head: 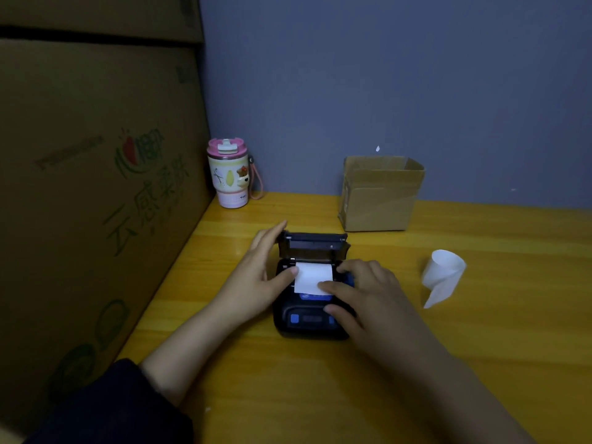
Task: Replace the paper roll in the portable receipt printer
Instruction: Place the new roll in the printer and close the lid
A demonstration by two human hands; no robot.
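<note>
Both hands worked the small black receipt printer w/ lid up: left hand open, steadying; right hand open, fingertips flattening white paper strip.

One view only — head cam, wide-angle, worn by the person, facing fwd and down. No 2nd view, so no shared area to report. Wooden table fills the lower half of frame; grey wall closes the top, large cardboard box closes the left side. Cam sits close: both forearms enter from the bottom edge, left hand and right hand land near frame centre at the printer. Straight edges bend toward the frame borders — lens distortion. Lighting dim, detail soft.
</note>
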